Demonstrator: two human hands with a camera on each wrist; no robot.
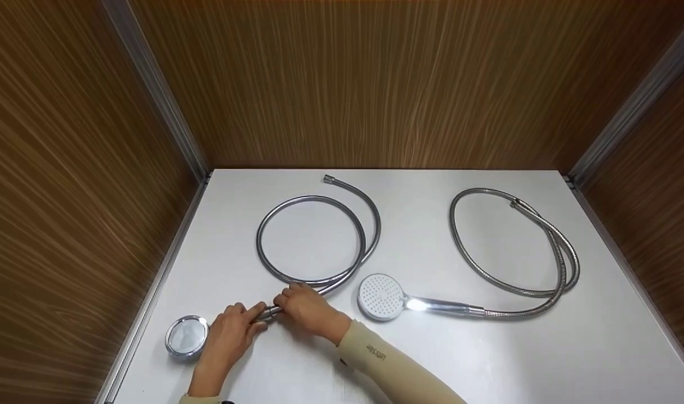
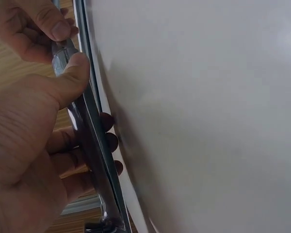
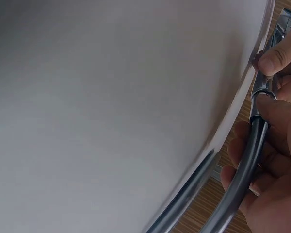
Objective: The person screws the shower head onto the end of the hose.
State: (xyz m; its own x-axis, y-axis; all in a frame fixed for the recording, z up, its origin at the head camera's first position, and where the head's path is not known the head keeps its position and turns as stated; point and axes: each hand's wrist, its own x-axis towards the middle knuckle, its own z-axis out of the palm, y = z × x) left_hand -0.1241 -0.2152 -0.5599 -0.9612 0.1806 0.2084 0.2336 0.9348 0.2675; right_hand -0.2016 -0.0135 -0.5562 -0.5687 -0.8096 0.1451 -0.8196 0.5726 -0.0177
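My left hand (image 1: 229,334) grips the chrome handle (image 2: 89,141) of a shower head (image 1: 187,336) at the table's lower left. The disc of that head pokes out beyond the hand, round and silvery. My right hand (image 1: 308,308) holds the end of a shower hose, its thumb on the metal connector (image 3: 257,107). Connector and handle end meet in line between the two hands; whether the thread has caught cannot be seen. From there the grey hose (image 1: 316,198) loops once over the white table, its other end fitting (image 1: 329,179) lying at the back.
Right of my right hand lies a second shower head (image 1: 380,297), white spray face up, joined to a coiled metal hose (image 1: 510,315). The white tabletop (image 1: 414,224) is bounded by wood-grain panels (image 1: 375,84) at the back and sides.
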